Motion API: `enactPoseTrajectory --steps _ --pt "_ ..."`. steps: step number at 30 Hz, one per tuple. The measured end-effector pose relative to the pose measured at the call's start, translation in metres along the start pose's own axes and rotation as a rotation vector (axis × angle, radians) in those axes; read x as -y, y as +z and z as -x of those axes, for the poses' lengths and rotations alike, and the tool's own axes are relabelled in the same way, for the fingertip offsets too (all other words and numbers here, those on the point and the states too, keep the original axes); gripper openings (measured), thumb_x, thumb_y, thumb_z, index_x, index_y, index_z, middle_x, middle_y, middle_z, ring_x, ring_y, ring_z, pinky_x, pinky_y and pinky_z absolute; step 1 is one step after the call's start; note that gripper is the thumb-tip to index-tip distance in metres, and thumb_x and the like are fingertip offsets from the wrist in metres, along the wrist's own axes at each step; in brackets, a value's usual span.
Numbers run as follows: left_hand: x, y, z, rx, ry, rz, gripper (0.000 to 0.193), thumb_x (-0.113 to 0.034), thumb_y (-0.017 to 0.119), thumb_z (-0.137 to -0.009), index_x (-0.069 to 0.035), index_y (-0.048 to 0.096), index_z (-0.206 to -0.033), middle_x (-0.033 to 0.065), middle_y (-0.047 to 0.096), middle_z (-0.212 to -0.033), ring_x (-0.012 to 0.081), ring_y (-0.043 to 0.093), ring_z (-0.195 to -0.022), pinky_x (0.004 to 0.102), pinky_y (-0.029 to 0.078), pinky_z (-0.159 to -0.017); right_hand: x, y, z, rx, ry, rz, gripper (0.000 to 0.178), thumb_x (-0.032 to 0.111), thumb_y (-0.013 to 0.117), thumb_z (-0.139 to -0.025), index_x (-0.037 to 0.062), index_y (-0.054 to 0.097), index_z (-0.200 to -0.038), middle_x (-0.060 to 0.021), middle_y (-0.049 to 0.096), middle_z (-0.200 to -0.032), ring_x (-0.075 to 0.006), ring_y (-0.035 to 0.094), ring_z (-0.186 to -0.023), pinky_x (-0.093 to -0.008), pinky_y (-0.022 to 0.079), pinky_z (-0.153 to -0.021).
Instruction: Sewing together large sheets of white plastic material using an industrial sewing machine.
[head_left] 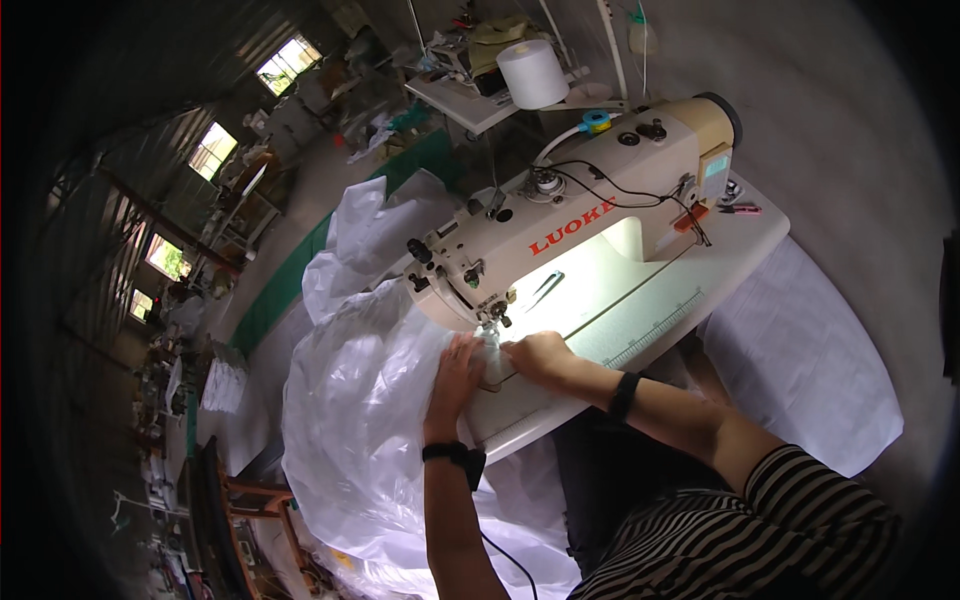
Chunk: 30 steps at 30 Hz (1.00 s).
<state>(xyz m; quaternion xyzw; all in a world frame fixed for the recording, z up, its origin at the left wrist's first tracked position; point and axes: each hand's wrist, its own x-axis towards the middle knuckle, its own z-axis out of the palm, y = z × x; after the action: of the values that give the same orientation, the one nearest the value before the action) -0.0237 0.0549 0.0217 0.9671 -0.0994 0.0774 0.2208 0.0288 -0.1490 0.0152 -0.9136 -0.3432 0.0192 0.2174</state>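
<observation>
A white sewing machine (575, 225) stands on its pale table (650, 325), its lamp lighting the needle area (492, 318). A thin, shiny white sheet (360, 370) lies under the needle end and bulges off the table's left side. My left hand (458, 372) rests on that sheet just left of the needle, fingers stretched out. Close to the needle on the right, my right hand (540, 357) is closed with the sheet's edge pinched in its fingertips. The exact grip is partly hidden by the fingers. Small thread snips (546, 288) lie on the lit machine bed.
A large white thread cone (532, 75) stands behind the machine. Black cables (640, 195) hang over its arm. More white material (805, 350) drapes at the right, below the table. A pink-handled tool (740, 210) sits at the table's far right. A wooden stool (262, 495) stands at lower left.
</observation>
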Motion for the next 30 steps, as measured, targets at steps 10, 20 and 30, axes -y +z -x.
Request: enactPoseTrajectory --steps 10,20,30 --pt "0.023 0.006 -0.019 -0.133 -0.055 -0.005 0.037 -0.019 0.065 -0.086 -0.005 0.058 -0.120 0.0190 0.056 -0.120 0.0389 0.048 -0.116 0.0467 0.037 -0.101 -0.100 -0.029 0.006 -0.373 -0.114 0.340 0.035 0.037 0.064 -0.086 0.0083 0.064 -0.107 -0.0080 0.060 -0.111 -0.0222 0.053 -0.111 -0.0389 0.042 -0.093" --pt "0.040 0.035 -0.032 -0.155 -0.146 -0.228 0.034 -0.023 0.066 -0.085 0.006 0.061 -0.103 0.0233 0.060 -0.111 0.0401 0.052 -0.109 0.0491 0.038 -0.098 -0.135 0.005 -0.023 -0.194 -0.146 0.494 0.060 0.054 0.046 -0.094 0.0065 0.057 -0.129 -0.0164 0.053 -0.133 -0.0314 0.044 -0.130 -0.0495 0.030 -0.109" --pt "0.066 0.028 0.022 -0.296 -0.326 -0.364 0.049 -0.025 0.056 -0.092 0.000 0.049 -0.134 0.0222 0.050 -0.139 0.0367 0.043 -0.131 0.0495 0.029 -0.111 -0.109 -0.004 -0.004 -0.090 -0.117 0.240 0.037 0.038 0.046 -0.098 0.0110 0.070 -0.091 -0.0100 0.063 -0.105 -0.0282 0.056 -0.105 -0.0468 0.039 -0.094"
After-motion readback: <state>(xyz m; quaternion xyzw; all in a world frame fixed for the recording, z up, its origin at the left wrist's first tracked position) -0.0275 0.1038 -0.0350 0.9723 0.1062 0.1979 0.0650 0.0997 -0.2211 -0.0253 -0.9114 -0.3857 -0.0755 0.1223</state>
